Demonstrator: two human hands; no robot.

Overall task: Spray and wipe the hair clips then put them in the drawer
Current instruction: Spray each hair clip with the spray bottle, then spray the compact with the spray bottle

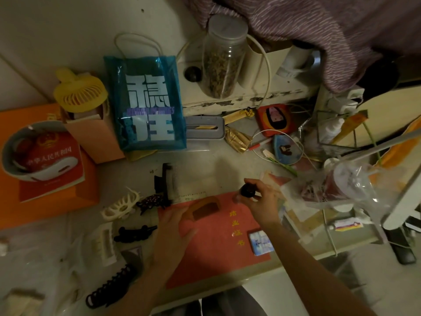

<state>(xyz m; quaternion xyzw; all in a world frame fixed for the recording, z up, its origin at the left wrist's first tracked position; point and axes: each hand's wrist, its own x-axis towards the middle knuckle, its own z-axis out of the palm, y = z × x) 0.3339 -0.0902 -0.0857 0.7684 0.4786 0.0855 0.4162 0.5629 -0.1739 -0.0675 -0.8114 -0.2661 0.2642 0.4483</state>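
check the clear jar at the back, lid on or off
On: the clear jar stands upright on the shelf with its translucent lid seated on top.

A lived-in room at home, likely a bedroom or dormitory corner: a crowded surface (205, 165) carries a yellow handheld fan (79, 93), a blue gift bag (145, 103), a jar (224, 58), charging cables (282, 142) and hair clips (134, 233), with a purple blanket (319, 30) hanging above.
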